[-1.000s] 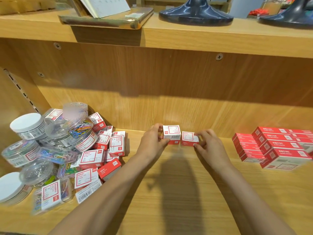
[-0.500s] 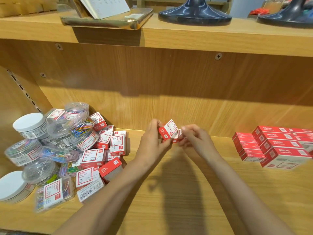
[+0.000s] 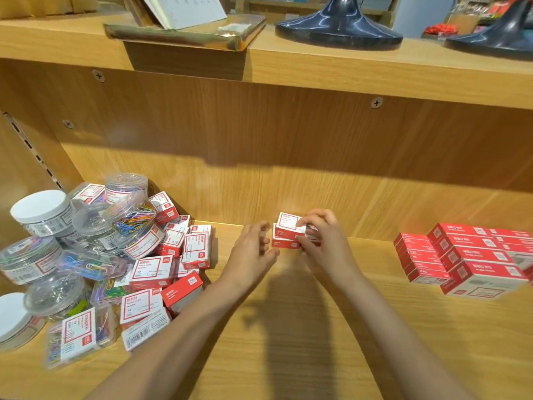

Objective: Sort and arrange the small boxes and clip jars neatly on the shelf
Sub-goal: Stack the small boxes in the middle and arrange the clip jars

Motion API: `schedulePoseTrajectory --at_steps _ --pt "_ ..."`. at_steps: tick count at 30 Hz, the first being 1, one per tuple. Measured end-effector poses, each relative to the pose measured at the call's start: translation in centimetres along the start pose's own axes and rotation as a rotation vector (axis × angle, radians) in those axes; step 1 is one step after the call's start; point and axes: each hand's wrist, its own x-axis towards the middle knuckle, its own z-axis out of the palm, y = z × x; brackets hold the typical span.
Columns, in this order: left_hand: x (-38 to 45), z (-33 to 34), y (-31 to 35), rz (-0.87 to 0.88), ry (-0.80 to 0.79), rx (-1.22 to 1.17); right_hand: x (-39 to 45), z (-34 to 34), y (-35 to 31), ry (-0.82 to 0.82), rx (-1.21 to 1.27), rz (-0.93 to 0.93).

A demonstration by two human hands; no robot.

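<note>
- Wooden shelf board [image 3: 288, 356] carries both bare forearms, which reach forward from the near edge and converge toward the back.
- Left hand [image 3: 252, 249] hovers just left of the stack, fingers loosely curled, holding nothing.
- Right hand [image 3: 323, 241] pinches the top small box [image 3: 288, 225], tilted, over the lower small box [image 3: 284, 243] near the back panel.
- Jumbled boxes and clip jars [image 3: 95, 255] lie far left.
</note>
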Motion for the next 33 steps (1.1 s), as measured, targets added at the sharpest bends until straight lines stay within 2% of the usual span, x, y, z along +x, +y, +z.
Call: schedulePoseTrajectory --at_steps 3,5,9,21,24,29,31,33 --pt "0.7 0.4 0.2 -0.012 0.019 0.007 -0.8 -0.2 0.6 0.131 0.006 0.028" --pt "1.1 0.4 0.3 -0.020 0.053 -0.007 -1.2 -0.8 1.4 0.182 -0.091 0.054" --pt "1.3 0.9 0.4 -0.018 0.051 -0.029 -2.4 -1.0 2.4 0.117 -0.166 0.195" --pt "1.5 0.9 0.7 -0.023 0.065 0.027 -1.4 1.3 0.8 0.131 -0.156 0.208" --pt "0.8 -0.1 0.8 0.046 0.066 0.062 -1.8 0.7 0.4 0.160 -0.147 0.171" --pt "-1.2 -4.3 1.7 0.250 0.157 0.217 -2.3 0.1 -2.1 0.240 -0.102 -0.019" --pt "-1.9 -6.6 1.4 0.245 0.166 0.276 -1.8 1.3 -3.6 0.185 -0.023 -0.087" --pt "-3.0 -8.8 0.5 0.214 0.170 0.365 -1.1 3.0 -5.3 0.016 0.080 -0.100"
